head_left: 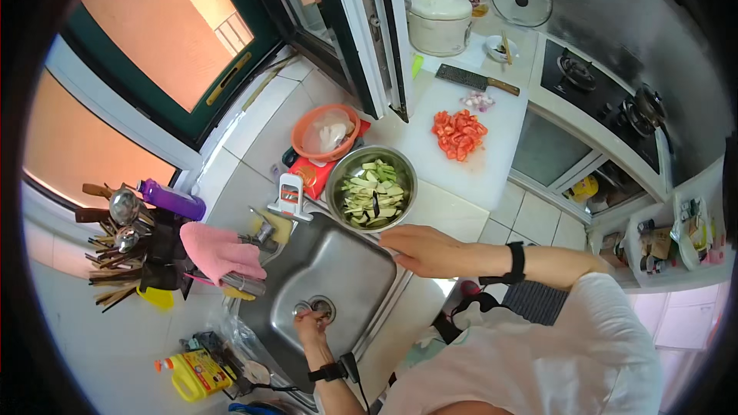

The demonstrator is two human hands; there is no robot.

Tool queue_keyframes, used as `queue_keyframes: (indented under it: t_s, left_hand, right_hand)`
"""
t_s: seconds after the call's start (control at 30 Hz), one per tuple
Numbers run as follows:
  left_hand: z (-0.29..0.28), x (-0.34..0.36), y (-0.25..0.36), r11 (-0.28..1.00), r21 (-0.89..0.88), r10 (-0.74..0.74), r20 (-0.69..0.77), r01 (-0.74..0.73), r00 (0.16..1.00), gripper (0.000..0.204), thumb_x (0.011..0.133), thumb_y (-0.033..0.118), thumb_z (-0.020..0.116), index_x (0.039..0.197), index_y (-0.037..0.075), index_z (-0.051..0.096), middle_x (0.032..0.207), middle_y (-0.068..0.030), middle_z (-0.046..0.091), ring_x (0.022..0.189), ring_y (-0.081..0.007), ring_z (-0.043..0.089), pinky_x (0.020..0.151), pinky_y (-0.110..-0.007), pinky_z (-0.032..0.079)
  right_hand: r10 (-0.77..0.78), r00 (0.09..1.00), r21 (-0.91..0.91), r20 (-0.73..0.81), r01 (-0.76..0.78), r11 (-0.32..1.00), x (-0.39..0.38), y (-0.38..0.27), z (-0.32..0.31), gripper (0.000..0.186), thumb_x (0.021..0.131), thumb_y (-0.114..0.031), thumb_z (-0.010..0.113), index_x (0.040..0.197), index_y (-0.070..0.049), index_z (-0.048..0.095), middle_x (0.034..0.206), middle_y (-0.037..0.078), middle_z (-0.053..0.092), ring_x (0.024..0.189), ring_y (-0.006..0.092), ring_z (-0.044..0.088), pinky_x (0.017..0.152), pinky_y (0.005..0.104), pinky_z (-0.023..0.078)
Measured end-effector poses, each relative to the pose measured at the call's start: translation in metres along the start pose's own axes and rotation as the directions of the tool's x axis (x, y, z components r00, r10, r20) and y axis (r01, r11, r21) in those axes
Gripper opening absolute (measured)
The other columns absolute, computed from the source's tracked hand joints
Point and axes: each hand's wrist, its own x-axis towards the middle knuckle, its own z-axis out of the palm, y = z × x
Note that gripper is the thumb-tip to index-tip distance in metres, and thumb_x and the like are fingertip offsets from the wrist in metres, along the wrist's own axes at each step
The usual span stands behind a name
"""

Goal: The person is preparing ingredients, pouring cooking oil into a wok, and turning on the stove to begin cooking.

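Observation:
Down in the steel sink [357, 261], my left hand [310, 326] has its fingers drawn together at the drain [323, 308]. A small round metal piece shows beside the fingertips; whether they hold it is unclear. My right hand [423, 250] is palm down over the sink's right edge, close to the near rim of a metal bowl [411, 204]. Its fingertips are bent under and hidden, so I cannot tell whether they grip anything. Inside the bowl lie cut pale-green vegetable pieces [374, 194] with dark skin.
A white cutting board [492, 157] carries chopped tomato [458, 135], chopped onion [478, 101] and a cleaver [469, 77]. Beyond the bowl stands an orange basin [301, 129]. A pink cloth [219, 250] hangs over the faucet, beside holders of utensils. The stove [600, 96] is far right.

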Motion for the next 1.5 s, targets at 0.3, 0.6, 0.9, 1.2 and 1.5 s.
queue_keyframes:
  t_s: [0.3, 0.6, 0.9, 1.2, 1.5]
  left_hand:
    - [0.001, -0.056, 0.006, 0.621, 0.779, 0.391, -0.212, -0.087, 0.896, 0.026, 0.075, -0.007, 0.051, 0.099, -0.002, 0.056, 0.107, -0.0247, 0.06, 0.087, -0.0283, 0.064, 0.065, -0.034, 0.05]
    - [0.023, -0.17, -0.025, 0.613, 0.661, 0.499, 0.099, -0.432, 0.861, 0.075, 0.071, 0.013, 0.073, 0.137, 0.004, 0.038, 0.147, -0.0263, 0.02, 0.139, -0.0317, 0.019, 0.109, -0.035, 0.022]
    - [0.057, -0.322, -0.062, 0.514, 0.732, 0.669, -0.015, -0.447, 0.744, 0.067, 0.079, 0.021, 0.067, 0.136, 0.005, 0.037, 0.145, -0.0293, 0.021, 0.135, -0.0393, 0.024, 0.109, -0.04, 0.025]
    - [-0.01, -0.487, -0.157, 0.47, 0.87, 0.784, -0.336, -0.146, 0.522, 0.066, 0.077, 0.011, 0.067, 0.135, 0.002, 0.037, 0.143, -0.0306, 0.023, 0.13, -0.0442, 0.028, 0.107, -0.045, 0.028]
    - [-0.06, -0.663, -0.304, 0.678, 0.719, 0.705, -0.576, -0.156, 0.413, 0.064, 0.081, 0.014, 0.063, 0.137, 0.004, 0.035, 0.147, -0.0239, 0.021, 0.134, -0.0376, 0.026, 0.109, -0.04, 0.025]
  right_hand:
    - [0.053, 0.996, 0.103, -0.073, -0.045, 0.994, -0.119, 0.026, -0.033, 0.034, 0.082, -0.005, 0.054, 0.116, 0.003, 0.051, 0.118, 0.021, 0.054, 0.107, 0.0359, 0.053, 0.09, 0.0406, 0.044]
    - [0.084, 0.996, 0.195, -0.008, -0.081, 0.978, -0.2, 0.06, -0.085, 0.032, 0.082, -0.004, 0.058, 0.114, 0.001, 0.055, 0.113, 0.018, 0.059, 0.104, 0.0341, 0.057, 0.087, 0.0368, 0.047]
    - [0.038, 0.96, 0.325, 0.277, -0.13, 0.937, -0.23, 0.081, -0.053, 0.031, 0.082, 0.0, 0.058, 0.113, 0.0, 0.057, 0.107, 0.013, 0.062, 0.098, 0.0195, 0.061, 0.082, 0.0304, 0.05]
    - [-0.228, 0.798, 0.293, 0.558, 0.068, 0.954, -0.235, -0.003, 0.013, 0.028, 0.083, 0.0, 0.057, 0.111, 0.002, 0.058, 0.099, 0.014, 0.064, 0.094, 0.0212, 0.063, 0.079, 0.0301, 0.05]
    - [-0.468, 0.481, 0.374, 0.742, 0.282, 0.883, -0.326, -0.113, 0.113, 0.032, 0.081, -0.002, 0.058, 0.113, 0.002, 0.056, 0.104, 0.019, 0.062, 0.095, 0.0274, 0.063, 0.077, 0.0338, 0.051]
